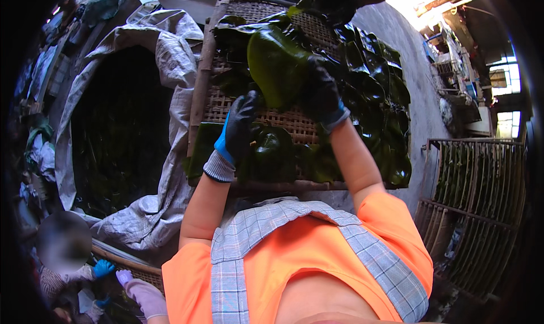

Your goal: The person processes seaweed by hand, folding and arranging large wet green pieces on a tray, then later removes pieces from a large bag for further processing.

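Note:
A woven bamboo tray [293, 126] with a pole frame lies before me, partly covered by glossy dark green sheets that look like kelp [369, 90]. Above the weave, a broad, lighter green kelp sheet [274, 67] is raised. My right hand [321, 92], in a dark-palmed glove with blue at the wrist, grips the sheet's right edge. Beside its lower left edge is my left hand [240, 126], in a blue and black glove with a grey cuff. The left fingers point up and appear bent; whether they pinch anything is unclear.
To the left, a container lined with pale woven plastic sheeting [174, 65] holds a dark wet mass [121, 141]. Another person's dark-gloved hands [335, 5] reach in at the top. Co-workers' gloved hands [103, 268] show at lower left. Slatted racks [471, 213] stand on the right.

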`<control>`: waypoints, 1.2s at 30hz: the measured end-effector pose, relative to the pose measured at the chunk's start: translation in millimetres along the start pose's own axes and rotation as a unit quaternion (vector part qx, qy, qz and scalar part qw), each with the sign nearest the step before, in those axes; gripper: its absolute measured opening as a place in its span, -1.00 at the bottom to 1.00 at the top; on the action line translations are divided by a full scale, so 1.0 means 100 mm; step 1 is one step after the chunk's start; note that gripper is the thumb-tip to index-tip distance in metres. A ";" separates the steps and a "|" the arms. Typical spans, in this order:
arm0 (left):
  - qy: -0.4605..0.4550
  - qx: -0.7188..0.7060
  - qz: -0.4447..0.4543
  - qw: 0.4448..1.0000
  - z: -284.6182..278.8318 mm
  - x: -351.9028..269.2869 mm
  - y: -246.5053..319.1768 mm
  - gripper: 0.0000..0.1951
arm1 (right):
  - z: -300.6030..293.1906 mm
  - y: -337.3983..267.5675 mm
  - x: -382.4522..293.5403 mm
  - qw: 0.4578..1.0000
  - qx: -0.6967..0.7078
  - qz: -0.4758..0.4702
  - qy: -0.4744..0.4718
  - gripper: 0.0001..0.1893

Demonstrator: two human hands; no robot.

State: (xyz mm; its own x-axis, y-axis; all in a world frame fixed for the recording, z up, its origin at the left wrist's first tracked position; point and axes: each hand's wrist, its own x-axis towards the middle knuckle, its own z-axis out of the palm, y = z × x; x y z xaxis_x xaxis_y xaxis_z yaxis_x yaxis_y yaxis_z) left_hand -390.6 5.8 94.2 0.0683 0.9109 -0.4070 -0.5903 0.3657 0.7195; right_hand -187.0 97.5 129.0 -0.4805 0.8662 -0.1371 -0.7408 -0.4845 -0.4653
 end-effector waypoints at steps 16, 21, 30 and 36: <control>-0.148 0.052 0.069 0.985 -0.72 -0.36 -0.58 -0.64 | -0.39 0.40 -1.08 0.892 -0.422 -0.051 0.154 -0.70; -0.187 -0.093 -0.049 0.977 -0.40 -0.26 -0.45 -0.73 | -0.05 0.61 -0.88 0.929 -0.367 0.035 0.032 -0.59; -0.094 0.059 0.009 0.994 0.48 0.14 -0.44 -0.76 | -0.72 0.26 -0.98 0.951 -0.296 -0.038 0.084 -0.65; -0.232 -0.223 -0.169 0.932 0.09 1.01 -1.14 -0.64 | -1.35 -0.80 -0.01 0.867 -0.483 0.023 0.121 -0.73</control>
State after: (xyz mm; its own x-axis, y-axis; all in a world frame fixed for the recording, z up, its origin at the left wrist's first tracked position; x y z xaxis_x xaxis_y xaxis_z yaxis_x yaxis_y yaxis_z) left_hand -309.3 57.9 -24.4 0.5911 0.7797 -0.2065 -0.7395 0.6261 0.2473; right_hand -64.5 151.9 48.5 -0.3002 0.9058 -0.2990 0.0713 -0.2913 -0.9540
